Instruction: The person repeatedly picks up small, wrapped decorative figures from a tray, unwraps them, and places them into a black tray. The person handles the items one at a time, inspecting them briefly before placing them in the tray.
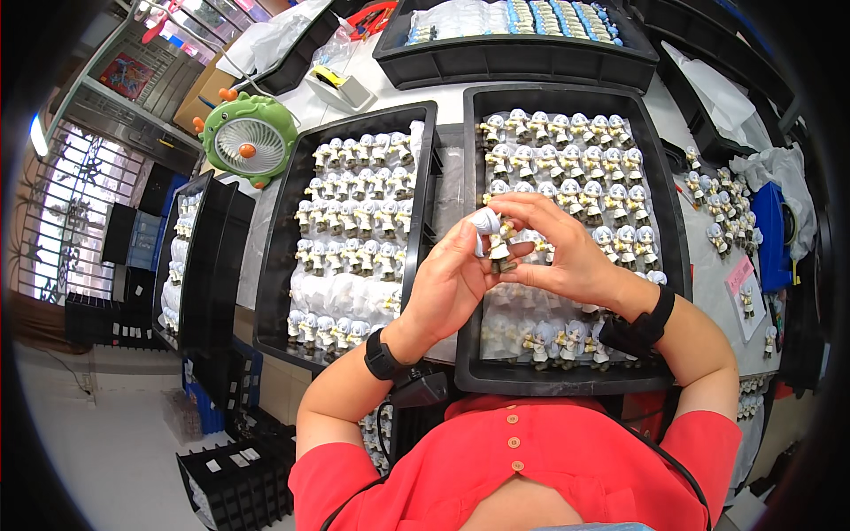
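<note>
A small figurine (498,241) with pale silver hair, a white outfit and dark boots is held between my two hands, above the right black tray (575,379). My left hand (452,276) cups it from the left, thumb at the head. From the right, my right hand (567,252) curls around it, with fingertips near its head and the thumb by its feet. Rows of similar figurines (571,162) stand in the right tray on white wrapping. The left black tray (431,133) holds more rows, with a strip of bare white wrapping (341,290) between two of them.
A green fan (248,146) stands beyond the left tray, near a tape dispenser (339,88). Another black tray (522,69) lies at the back. Loose figurines (722,208) stand at the right, beside a blue bin (773,234). Stacked black crates (239,473) sit on the floor at left.
</note>
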`<state>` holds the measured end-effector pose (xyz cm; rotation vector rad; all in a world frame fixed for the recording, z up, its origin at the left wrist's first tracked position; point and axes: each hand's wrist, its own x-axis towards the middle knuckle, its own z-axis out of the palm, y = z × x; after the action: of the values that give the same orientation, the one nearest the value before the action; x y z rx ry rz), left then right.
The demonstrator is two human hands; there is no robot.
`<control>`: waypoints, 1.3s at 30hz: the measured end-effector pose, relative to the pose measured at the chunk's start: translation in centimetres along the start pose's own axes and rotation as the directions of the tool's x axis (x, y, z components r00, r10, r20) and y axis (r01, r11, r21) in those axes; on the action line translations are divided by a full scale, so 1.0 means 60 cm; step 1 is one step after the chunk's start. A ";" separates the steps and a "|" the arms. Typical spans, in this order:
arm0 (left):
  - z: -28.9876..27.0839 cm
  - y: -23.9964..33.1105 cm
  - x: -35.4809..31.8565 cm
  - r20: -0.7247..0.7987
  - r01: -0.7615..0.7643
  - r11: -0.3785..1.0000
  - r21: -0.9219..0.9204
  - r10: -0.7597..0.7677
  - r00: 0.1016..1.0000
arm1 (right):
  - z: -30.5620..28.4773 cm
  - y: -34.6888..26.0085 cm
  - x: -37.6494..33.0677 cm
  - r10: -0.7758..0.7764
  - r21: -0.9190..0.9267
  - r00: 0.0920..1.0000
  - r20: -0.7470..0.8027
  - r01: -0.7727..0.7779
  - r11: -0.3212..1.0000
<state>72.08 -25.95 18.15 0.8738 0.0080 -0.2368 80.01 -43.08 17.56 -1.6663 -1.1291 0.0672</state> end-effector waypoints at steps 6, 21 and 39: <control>-0.005 0.001 0.000 0.039 0.004 1.000 -0.029 -0.003 0.999 | 0.002 0.004 0.000 0.022 0.029 0.999 -0.031 -0.021 0.999; -0.009 0.004 0.003 0.027 -0.014 0.999 -0.048 0.016 1.000 | 0.007 -0.002 -0.002 0.006 0.042 0.993 -0.119 -0.001 0.999; -0.010 0.002 0.004 0.021 -0.001 0.996 -0.090 0.003 1.000 | 0.001 0.001 -0.005 0.064 0.041 0.995 -0.074 -0.061 0.997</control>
<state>72.37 -25.48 17.84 0.7812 -0.0018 -0.2423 79.85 -43.25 17.38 -1.6566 -1.0133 0.0653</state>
